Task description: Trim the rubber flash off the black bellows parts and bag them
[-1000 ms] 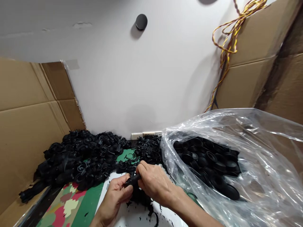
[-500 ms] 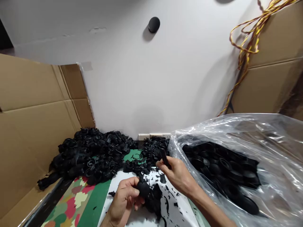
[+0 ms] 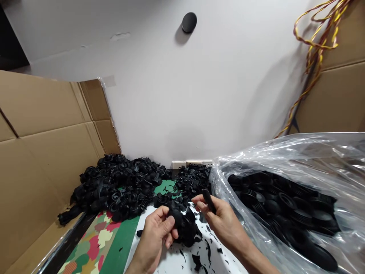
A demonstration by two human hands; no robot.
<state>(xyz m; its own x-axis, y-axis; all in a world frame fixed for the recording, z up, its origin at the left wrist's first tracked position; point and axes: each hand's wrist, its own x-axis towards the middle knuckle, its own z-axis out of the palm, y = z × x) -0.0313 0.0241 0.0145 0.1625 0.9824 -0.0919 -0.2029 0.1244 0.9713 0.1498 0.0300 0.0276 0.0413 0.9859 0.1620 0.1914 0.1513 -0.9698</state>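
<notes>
My left hand (image 3: pixel 154 234) is closed on a black rubber part (image 3: pixel 176 217) with a rounded, smooth end, pinched between thumb and fingers. More black ribbed rubber pieces (image 3: pixel 188 228) lie against it, and I cannot tell whether they are joined to it. Just to the right, my right hand (image 3: pixel 224 222) grips a short black stick-like tool (image 3: pixel 209 201) that points up and away. Its working end does not show clearly. Beneath both hands is a white sheet (image 3: pixel 162 262) strewn with black scraps (image 3: pixel 196 262).
A large heap of black rubber parts (image 3: pixel 122 186) stands at the left by a cardboard box (image 3: pixel 51 110). Smaller trimmings (image 3: pixel 194 177) lie below the wall sockets (image 3: pixel 178 164). To the right, a clear plastic bag (image 3: pixel 285 152) contains black ribbed parts (image 3: pixel 285 205).
The view has turned slightly to the left. In my right hand the black tool now shows more of its length. My left hand still holds the rubber part.
</notes>
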